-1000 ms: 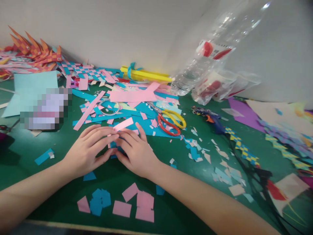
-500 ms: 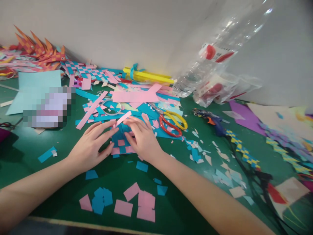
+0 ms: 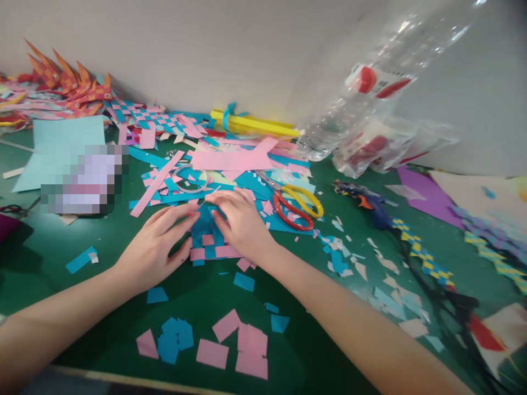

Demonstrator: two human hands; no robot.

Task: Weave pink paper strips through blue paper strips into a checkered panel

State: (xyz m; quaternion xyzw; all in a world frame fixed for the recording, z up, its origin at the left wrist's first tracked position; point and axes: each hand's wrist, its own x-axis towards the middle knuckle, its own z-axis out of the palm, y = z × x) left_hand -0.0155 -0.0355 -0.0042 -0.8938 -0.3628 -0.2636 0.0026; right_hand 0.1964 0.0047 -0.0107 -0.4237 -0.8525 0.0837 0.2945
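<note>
A small blue and pink woven paper piece (image 3: 209,240) lies on the green table between my hands. Just above it a narrow pink paper strip (image 3: 213,192) is tilted, its thin edge toward me. The fingertips of my left hand (image 3: 154,241) meet the strip's lower end, while its thumb is apart, by the weave's left edge. My right hand (image 3: 242,225) has its fingers curled at the strip and over the weave's right side. Fingers partly hide both the strip and the weave's upper right.
Red-and-yellow-handled scissors (image 3: 294,207) and a clear tape roll (image 3: 190,179) lie behind my hands among paper strips. Pink scraps (image 3: 212,354) and blue scraps (image 3: 175,337) sit in front. A plastic bottle (image 3: 354,104) leans at the wall; a blurred-out object (image 3: 88,178) lies left.
The pink strip has turned from showing its flat face to showing its edge. My right hand has shifted slightly over the weave. The whole view has moved a little.
</note>
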